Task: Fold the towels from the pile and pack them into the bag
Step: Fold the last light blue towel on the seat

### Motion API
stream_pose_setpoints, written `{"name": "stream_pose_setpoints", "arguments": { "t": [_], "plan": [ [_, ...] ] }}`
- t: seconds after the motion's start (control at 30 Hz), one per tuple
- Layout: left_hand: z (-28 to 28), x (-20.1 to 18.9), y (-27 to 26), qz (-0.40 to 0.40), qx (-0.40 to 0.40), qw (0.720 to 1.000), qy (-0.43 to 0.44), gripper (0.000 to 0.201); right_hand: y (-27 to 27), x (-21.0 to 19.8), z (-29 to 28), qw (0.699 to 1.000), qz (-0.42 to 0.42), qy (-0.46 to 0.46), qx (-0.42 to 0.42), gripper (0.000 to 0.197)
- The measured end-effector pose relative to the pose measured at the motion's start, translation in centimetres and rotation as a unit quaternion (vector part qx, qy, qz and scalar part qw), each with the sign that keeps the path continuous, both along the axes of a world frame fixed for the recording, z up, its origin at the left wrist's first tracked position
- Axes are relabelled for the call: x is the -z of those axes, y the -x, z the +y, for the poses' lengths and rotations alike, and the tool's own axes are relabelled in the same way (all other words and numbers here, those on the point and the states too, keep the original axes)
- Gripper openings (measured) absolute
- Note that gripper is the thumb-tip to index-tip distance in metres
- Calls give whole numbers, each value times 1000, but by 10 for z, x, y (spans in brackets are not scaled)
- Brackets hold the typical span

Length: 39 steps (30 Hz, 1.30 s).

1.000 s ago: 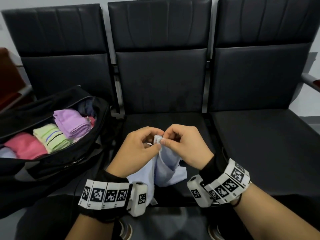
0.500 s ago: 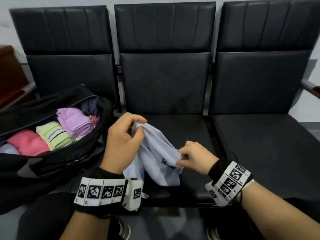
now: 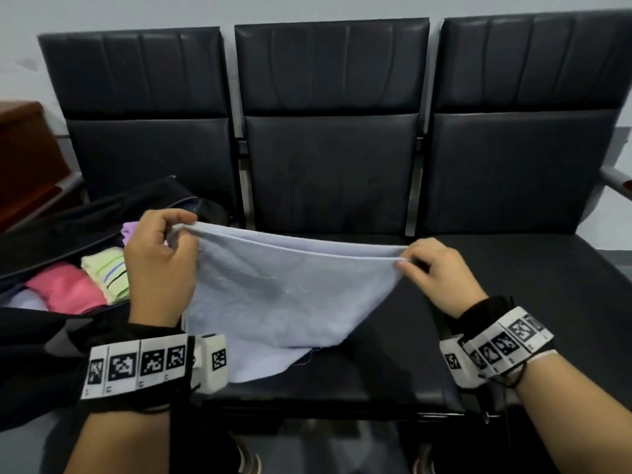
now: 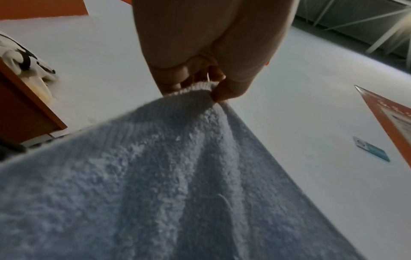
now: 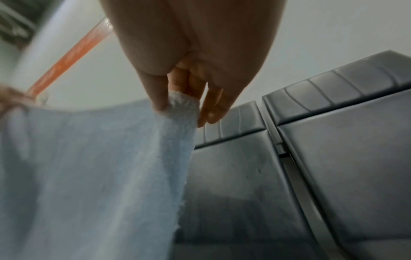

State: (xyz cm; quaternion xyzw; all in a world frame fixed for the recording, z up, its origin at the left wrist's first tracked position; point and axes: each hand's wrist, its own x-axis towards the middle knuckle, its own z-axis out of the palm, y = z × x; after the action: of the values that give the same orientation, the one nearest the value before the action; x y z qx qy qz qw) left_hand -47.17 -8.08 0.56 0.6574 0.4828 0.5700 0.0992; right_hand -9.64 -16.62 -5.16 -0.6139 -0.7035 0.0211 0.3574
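A pale blue towel [image 3: 273, 295] hangs doubled over the middle seat, its top edge stretched between my hands. My left hand [image 3: 160, 258] pinches the left corners; the left wrist view shows thumb and fingers clamped on the towel [image 4: 155, 176] hem. My right hand [image 3: 434, 268] pinches the right corners, and the towel [image 5: 89, 167] drapes down from it in the right wrist view. The lower edge trails on the seat. The black bag [image 3: 68, 336] lies open on the left seat with folded pink [image 3: 65, 289], striped green [image 3: 106, 271] and purple [image 3: 128, 230] towels inside.
Three joined black padded seats [image 3: 513, 285] stand against a pale wall; the right seat holds nothing. A brown wooden piece [image 3: 24, 155] stands at far left. A metal armrest [image 3: 615, 183] juts out at far right. My shoes show below the seat edge.
My hands moved apart from a close pinch at the centre. The towel went from a bunched drape to a spread, doubled sheet held taut along its top edge.
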Motion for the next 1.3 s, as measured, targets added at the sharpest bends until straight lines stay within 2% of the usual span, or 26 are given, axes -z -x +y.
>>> {"name": "stream_pose_setpoints", "arguments": {
  "t": [0.13, 0.23, 0.33, 0.47, 0.63, 0.73, 0.93, 1.0, 1.13, 1.23, 1.3],
  "plan": [
    [8, -3, 3, 13, -22, 1000, 4, 27, 2, -28, 4, 993, 98, -61, 21, 6],
    [11, -4, 4, 19, -28, 999, 18, 28, 3, -39, 4, 985, 130, -103, 38, 6],
    [10, -6, 4, 16, -27, 999, 28, 28, 1, -46, 2, 986, 129, -88, 58, 3],
    [5, -7, 2, 14, -29, 999, 25, 28, -1, -51, -8, 986, 152, -58, 33, 15],
    [-8, -9, -2, -12, -12, 1000, 20, 31, -8, -65, -25, 968, 231, -91, 31, 27],
    [-4, -14, -4, -20, -2, 999, 26, 31, -12, -72, -22, 969, 220, -107, 46, 29],
    [36, -4, -29, -34, 9, 991, 126, 26, -17, -60, 25, 956, 267, -69, 101, 22],
    [49, -7, -33, -38, 11, 992, 119, 25, -20, -61, 37, 954, 272, -72, 107, 18],
    [63, -23, -29, -50, 16, 997, 57, 22, -28, -82, 44, 939, 302, -146, 78, 26],
    [59, -25, -24, -70, 45, 996, 27, 22, -28, -91, 30, 927, 322, -187, 45, 22],
    [53, -15, -21, -80, 63, 995, 19, 23, -27, -82, 17, 930, 315, -186, 36, 22]
  ]
}}
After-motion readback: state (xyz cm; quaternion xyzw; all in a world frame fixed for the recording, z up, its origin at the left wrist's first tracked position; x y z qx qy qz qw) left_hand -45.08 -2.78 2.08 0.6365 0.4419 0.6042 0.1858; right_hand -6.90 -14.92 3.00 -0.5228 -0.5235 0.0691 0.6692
